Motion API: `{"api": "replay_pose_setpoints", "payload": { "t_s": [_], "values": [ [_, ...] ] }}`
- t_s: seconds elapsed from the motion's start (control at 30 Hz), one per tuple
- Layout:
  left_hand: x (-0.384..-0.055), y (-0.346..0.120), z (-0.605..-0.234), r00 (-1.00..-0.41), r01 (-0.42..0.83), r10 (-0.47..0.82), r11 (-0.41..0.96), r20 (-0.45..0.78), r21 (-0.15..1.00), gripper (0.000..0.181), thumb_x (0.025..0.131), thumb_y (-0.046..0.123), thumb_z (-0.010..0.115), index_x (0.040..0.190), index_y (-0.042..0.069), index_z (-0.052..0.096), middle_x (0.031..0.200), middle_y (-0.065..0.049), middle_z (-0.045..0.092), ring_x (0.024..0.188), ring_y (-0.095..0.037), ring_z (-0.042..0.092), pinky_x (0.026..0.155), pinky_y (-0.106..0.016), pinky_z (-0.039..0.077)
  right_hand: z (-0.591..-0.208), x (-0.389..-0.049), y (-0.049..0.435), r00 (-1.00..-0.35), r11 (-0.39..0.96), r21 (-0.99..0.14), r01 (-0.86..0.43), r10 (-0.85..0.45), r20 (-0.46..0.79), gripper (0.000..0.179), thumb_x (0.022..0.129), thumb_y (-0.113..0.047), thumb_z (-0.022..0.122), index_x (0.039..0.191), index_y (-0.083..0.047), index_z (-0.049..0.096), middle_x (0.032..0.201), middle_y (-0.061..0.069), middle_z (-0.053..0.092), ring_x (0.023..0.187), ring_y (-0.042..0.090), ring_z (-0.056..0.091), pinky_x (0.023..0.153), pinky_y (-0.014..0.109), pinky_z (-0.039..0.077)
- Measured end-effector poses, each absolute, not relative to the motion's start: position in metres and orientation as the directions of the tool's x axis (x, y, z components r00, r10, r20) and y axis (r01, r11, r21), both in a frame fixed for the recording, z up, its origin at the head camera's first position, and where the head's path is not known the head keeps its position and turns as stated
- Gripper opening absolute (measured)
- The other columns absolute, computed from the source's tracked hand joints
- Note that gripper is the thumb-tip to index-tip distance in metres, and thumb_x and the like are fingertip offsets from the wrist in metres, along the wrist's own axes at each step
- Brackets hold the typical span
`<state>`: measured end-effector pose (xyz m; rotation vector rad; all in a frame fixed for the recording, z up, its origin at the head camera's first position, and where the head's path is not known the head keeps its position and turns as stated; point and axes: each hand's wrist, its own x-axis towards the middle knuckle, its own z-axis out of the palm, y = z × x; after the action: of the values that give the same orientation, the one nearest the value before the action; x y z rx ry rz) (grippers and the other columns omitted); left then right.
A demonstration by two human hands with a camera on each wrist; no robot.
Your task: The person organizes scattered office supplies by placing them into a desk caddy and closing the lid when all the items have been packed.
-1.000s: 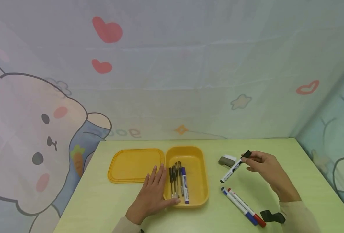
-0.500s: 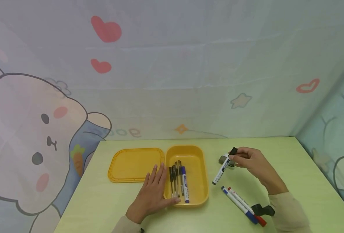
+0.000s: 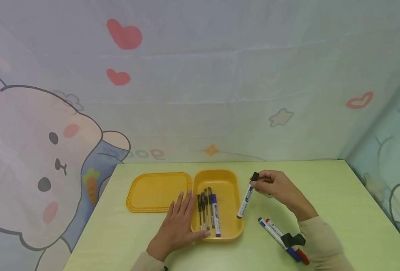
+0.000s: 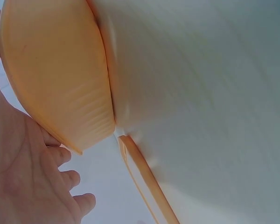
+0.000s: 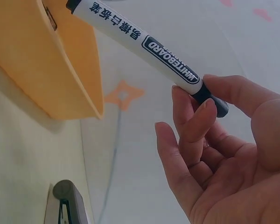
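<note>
My right hand point(image 3: 278, 188) pinches a black-capped whiteboard marker point(image 3: 245, 199) near its cap between thumb and fingers. The marker slants down, its lower end at the right rim of the yellow box point(image 3: 228, 222); in the right wrist view the marker point(image 5: 144, 42) appears above the table beside the box point(image 5: 74, 70). Inside the box lie several pens point(image 3: 205, 210) and a purple marker point(image 3: 216, 216), side by side at the left. My left hand point(image 3: 176, 227) rests against the box's left rim with fingers extended; in the left wrist view the palm point(image 4: 23, 163) faces the box wall point(image 4: 60, 84).
The yellow lid point(image 3: 159, 192) lies flat left of the box. A blue marker point(image 3: 278, 239) and a red marker point(image 3: 303, 257) lie on the table point(image 3: 247, 256) at right, partly under the wrist strap. Behind the right hand, an eraser-like grey block point(image 5: 67, 200) is mostly hidden.
My right hand has carried the black-capped marker leftward from beside the grey block to the box's right rim, and the marker hangs more steeply. The left hand stays put.
</note>
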<state>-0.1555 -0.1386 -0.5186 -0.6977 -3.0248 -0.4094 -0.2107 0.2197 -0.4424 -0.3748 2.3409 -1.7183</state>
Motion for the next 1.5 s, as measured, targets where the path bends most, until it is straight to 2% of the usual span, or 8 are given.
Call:
{"api": "replay_pose_setpoints", "payload": {
  "t_s": [0.17, 0.37, 0.5, 0.87, 0.97, 1.2, 1.5],
  "values": [
    [-0.155, -0.138, -0.519, -0.901, 0.431, 0.427, 0.868, 0.075, 0.247, 0.116, 0.086, 0.081, 0.052, 0.164, 0.012, 0.001, 0.172, -0.010, 0.005, 0.157, -0.031, -0.001, 0.123, -0.061, 0.014, -0.445, -0.213, 0.210, -0.936, 0.286, -0.956, -0.072, -0.351, -0.034, 0.035, 0.095, -0.027, 0.074, 0.114, 0.001, 0.066, 0.106, 0.014, 0.072, 0.097, 0.024, 0.067, 0.088, 0.035, 0.057],
    [-0.155, -0.138, -0.519, -0.902, 0.430, 0.425, 0.867, 0.075, 0.252, 0.116, 0.086, 0.080, 0.053, 0.164, 0.012, 0.001, 0.172, -0.010, 0.006, 0.157, -0.031, -0.001, 0.123, -0.061, 0.013, -0.445, -0.214, 0.198, -0.930, 0.321, -0.944, -0.077, -0.364, -0.048, 0.033, 0.093, -0.031, 0.076, 0.109, -0.003, 0.067, 0.094, 0.009, 0.069, 0.092, 0.026, 0.066, 0.086, 0.038, 0.056],
    [-0.155, -0.137, -0.519, -0.903, 0.427, 0.424, 0.868, 0.070, 0.253, 0.116, 0.086, 0.080, 0.053, 0.164, 0.012, 0.001, 0.172, -0.010, 0.005, 0.157, -0.031, -0.001, 0.123, -0.060, 0.012, -0.446, -0.214, 0.191, -0.923, 0.344, -0.935, -0.087, -0.380, -0.054, 0.033, 0.093, -0.032, 0.075, 0.108, -0.004, 0.067, 0.092, 0.008, 0.068, 0.089, 0.026, 0.064, 0.085, 0.039, 0.056],
    [-0.154, -0.137, -0.517, -0.906, 0.418, 0.419, 0.868, 0.056, 0.268, 0.117, 0.086, 0.078, 0.055, 0.164, 0.012, -0.001, 0.172, -0.009, 0.003, 0.157, -0.031, -0.002, 0.123, -0.060, 0.012, -0.452, -0.215, 0.177, -0.902, 0.352, -0.932, -0.088, -0.424, -0.075, 0.032, 0.094, -0.031, 0.074, 0.113, -0.005, 0.069, 0.102, 0.020, 0.070, 0.090, 0.025, 0.065, 0.082, 0.037, 0.056],
    [-0.154, -0.137, -0.516, -0.906, 0.417, 0.419, 0.869, 0.053, 0.267, 0.116, 0.087, 0.078, 0.056, 0.164, 0.013, -0.002, 0.172, -0.010, 0.003, 0.157, -0.030, -0.003, 0.123, -0.060, 0.011, -0.453, -0.216, 0.174, -0.897, 0.363, -0.927, -0.096, -0.434, -0.078, 0.033, 0.095, -0.031, 0.074, 0.114, -0.005, 0.069, 0.102, 0.016, 0.070, 0.093, 0.028, 0.065, 0.083, 0.037, 0.056],
    [-0.154, -0.136, -0.515, -0.906, 0.416, 0.420, 0.869, 0.048, 0.268, 0.116, 0.087, 0.076, 0.057, 0.164, 0.014, -0.003, 0.172, -0.010, 0.003, 0.157, -0.031, -0.002, 0.123, -0.061, 0.012, -0.457, -0.216, 0.169, -0.886, 0.365, -0.925, -0.105, -0.457, -0.079, 0.031, 0.096, -0.029, 0.072, 0.114, -0.005, 0.069, 0.100, 0.009, 0.070, 0.099, 0.038, 0.065, 0.089, 0.052, 0.055],
    [-0.155, -0.137, -0.516, -0.907, 0.414, 0.418, 0.867, 0.049, 0.276, 0.117, 0.086, 0.076, 0.057, 0.164, 0.014, -0.004, 0.172, -0.009, 0.004, 0.157, -0.031, -0.002, 0.123, -0.061, 0.012, -0.460, -0.215, 0.166, -0.880, 0.369, -0.920, -0.132, -0.471, -0.063, 0.026, 0.095, -0.030, 0.073, 0.107, -0.007, 0.069, 0.098, 0.008, 0.070, 0.097, 0.040, 0.065, 0.086, 0.054, 0.056]
  ]
}}
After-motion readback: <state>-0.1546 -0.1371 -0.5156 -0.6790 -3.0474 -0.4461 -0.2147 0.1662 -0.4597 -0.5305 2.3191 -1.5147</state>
